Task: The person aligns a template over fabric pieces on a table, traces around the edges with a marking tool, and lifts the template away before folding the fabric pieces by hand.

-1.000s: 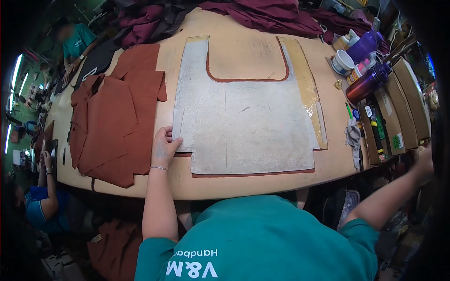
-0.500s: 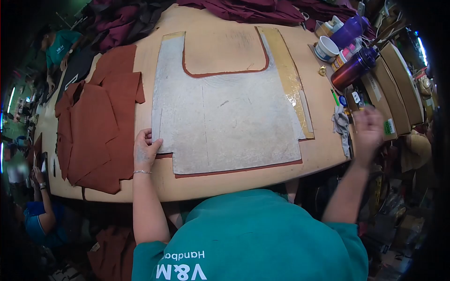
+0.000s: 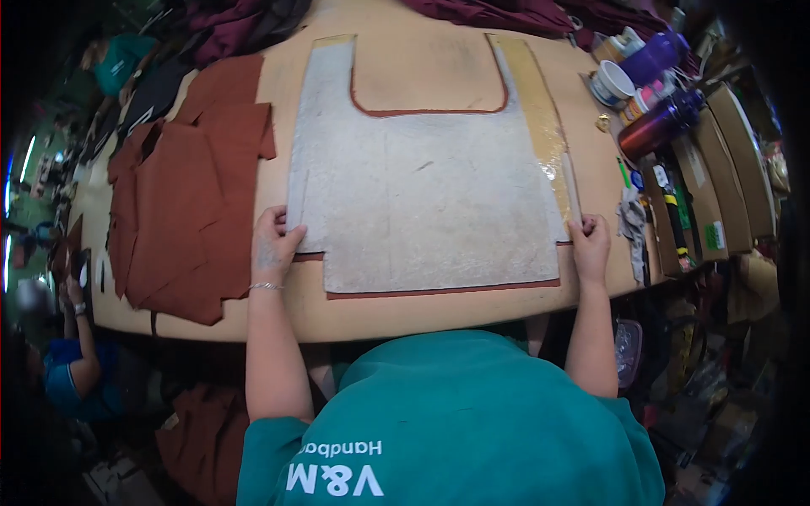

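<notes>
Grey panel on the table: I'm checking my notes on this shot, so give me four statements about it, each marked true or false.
1. The left hand and right hand are at opposite sides of the grey panel. True.
2. The panel's deep cutout faces the person. False: it is on the far side.
3. Red-brown material shows along the panel's near edge. True.
4. The rust-red pile lies right of the panel. False: left.
</notes>
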`<state>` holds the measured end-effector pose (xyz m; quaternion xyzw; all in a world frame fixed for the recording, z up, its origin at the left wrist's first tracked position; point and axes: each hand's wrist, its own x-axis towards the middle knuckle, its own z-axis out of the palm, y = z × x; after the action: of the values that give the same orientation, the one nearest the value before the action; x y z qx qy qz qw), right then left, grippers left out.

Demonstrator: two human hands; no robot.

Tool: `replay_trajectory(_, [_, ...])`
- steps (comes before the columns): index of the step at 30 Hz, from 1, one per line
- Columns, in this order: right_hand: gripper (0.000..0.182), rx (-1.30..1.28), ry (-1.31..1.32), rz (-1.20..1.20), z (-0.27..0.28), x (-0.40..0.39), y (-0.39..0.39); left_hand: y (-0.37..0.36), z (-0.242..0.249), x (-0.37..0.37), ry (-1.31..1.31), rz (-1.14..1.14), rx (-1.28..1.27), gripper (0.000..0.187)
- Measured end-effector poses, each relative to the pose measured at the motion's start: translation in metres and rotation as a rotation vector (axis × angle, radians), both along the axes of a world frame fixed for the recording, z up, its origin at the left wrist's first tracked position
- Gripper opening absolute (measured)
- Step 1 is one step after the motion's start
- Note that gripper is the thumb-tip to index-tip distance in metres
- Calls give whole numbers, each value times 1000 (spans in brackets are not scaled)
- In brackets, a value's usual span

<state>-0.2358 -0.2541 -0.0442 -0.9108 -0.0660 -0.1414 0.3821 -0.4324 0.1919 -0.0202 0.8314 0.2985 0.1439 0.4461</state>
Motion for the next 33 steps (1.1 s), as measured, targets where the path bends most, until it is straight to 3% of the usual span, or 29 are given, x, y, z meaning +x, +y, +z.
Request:
replay_trajectory(10, [21,-44,71,24,1,2,-3,-2,-5,-4,18,-20,287,38])
replay_trajectory(15, [17,-70,-19,37,2,0,-2,1,-2,-3,14,-26,222,36])
replay_trajectory(33, [21,-105,46,12,1,1,-3,-1,-4,-6,-11,-17,230,39])
